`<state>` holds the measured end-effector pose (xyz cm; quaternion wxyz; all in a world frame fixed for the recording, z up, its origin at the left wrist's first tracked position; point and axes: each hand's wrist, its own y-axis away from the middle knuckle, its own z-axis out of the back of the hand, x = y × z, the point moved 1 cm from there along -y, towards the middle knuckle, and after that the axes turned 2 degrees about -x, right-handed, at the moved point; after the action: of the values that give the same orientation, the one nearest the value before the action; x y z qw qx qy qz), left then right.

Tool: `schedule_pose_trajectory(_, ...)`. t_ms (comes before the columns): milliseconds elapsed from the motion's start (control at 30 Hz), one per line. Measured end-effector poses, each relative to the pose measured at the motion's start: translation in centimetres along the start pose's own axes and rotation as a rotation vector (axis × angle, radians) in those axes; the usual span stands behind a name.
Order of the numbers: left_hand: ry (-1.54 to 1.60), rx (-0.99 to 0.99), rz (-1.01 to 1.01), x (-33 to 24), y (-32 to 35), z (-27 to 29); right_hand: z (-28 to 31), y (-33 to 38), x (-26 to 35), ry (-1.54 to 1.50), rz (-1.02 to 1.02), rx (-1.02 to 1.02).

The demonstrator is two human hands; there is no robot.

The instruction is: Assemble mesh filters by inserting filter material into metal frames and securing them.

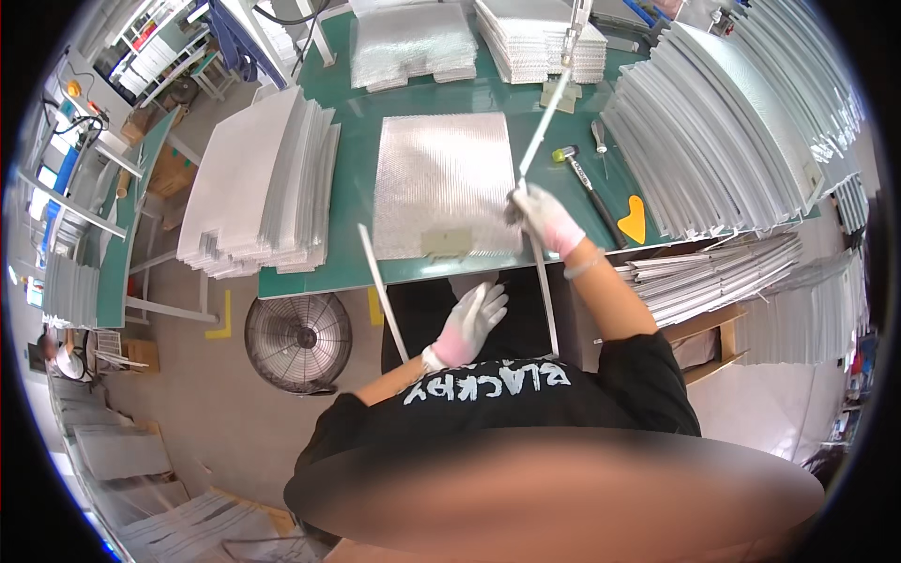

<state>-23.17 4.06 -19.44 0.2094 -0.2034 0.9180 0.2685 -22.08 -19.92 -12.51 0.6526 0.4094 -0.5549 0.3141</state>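
My right hand (548, 223), in a white and pink glove, is closed around a long thin metal strip (546, 127) at the table's front edge. The strip's upper part slants up and away over the green table. A lower length (545, 300) runs down from below the hand towards my body; whether it is the same piece I cannot tell. My left hand (472, 326), gloved alike, is held in front of my chest, fingers stretched out, nothing in it. To its left another thin strip (382, 291) leans against the table edge. A silver textured panel (443, 174) lies flat beyond both hands.
On the green table (352, 188), stacks of silver panels stand left (249, 178), at the back (413, 47) and right (704, 131). A mallet (591, 192), a screwdriver (599, 138) and a yellow scraper (633, 221) lie right of the panel. A floor fan (298, 340) stands below left.
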Motion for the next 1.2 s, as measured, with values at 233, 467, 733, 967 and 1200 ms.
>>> schedule_pose_trajectory(233,0.034,0.275,-0.235,-1.5,-5.0,-3.1,-3.2,8.1,-2.6,0.169,0.280,-0.216)
schedule_pose_trajectory(467,-0.952,0.218,-0.522,-5.6,-11.2,-6.2,-2.5,6.6,-2.6,-0.318,0.263,-0.332)
schedule_pose_trajectory(733,0.207,0.153,-0.228,-6.9,-18.1,-6.2,-3.4,6.7,-3.9,-0.418,0.095,-0.165)
schedule_pose_trajectory(967,0.177,0.079,-0.258,-7.0,-17.7,-6.6,-3.3,7.3,-4.2,-0.254,0.126,-0.256)
schedule_pose_trajectory(1200,0.187,0.072,-0.288,-6.9,-17.6,-6.9,-2.9,7.6,-3.2,-0.232,0.061,-0.202)
